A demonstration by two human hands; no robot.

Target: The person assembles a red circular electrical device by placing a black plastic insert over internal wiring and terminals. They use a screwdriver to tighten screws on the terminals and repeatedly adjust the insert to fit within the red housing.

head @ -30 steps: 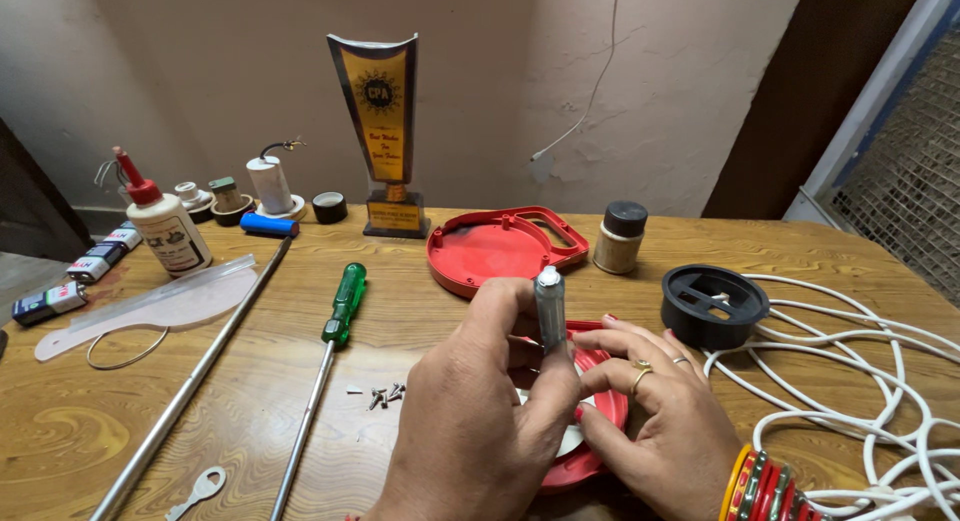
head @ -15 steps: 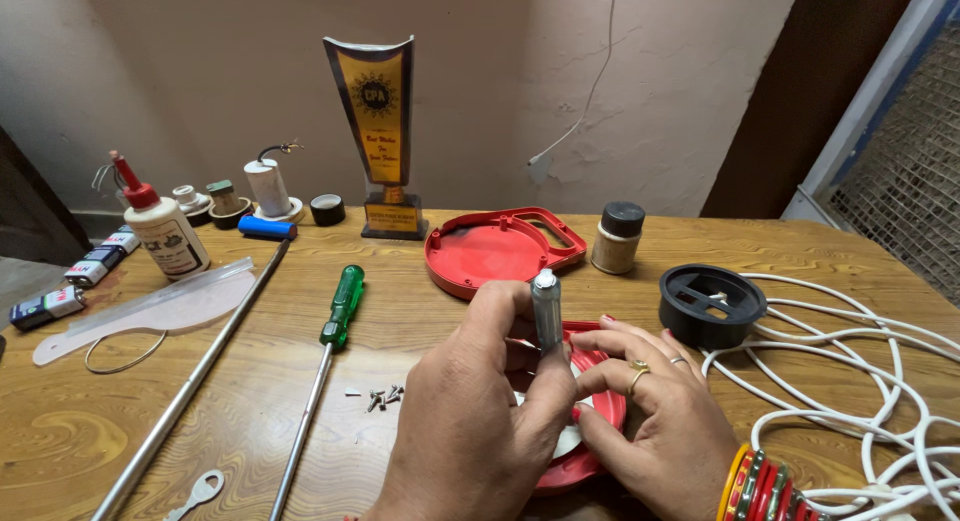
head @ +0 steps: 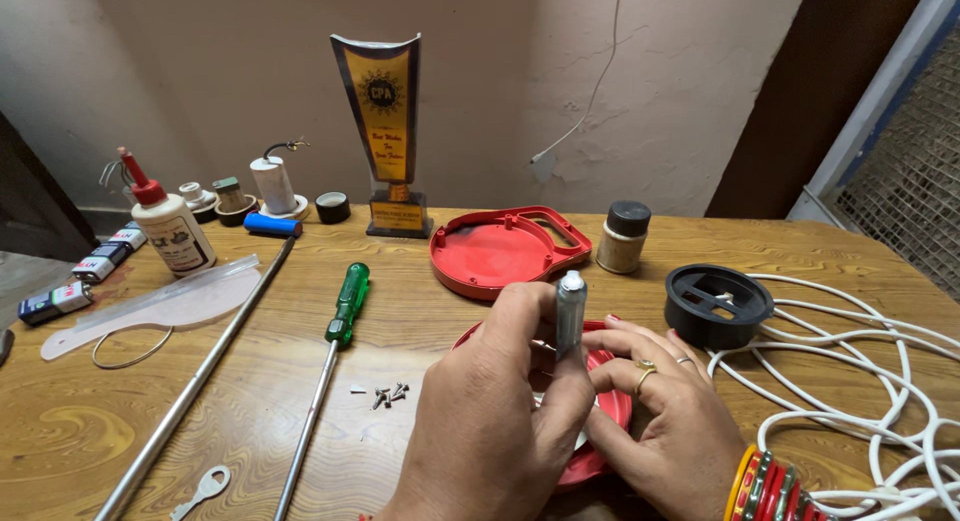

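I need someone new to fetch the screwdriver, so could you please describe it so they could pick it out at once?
Start at the tall yellow trophy by the wall and come toward the near edge of the wooden table. Left of the left hand lies the screwdriver, beside a longer metal rod. Only the screwdriver has a translucent green handle.
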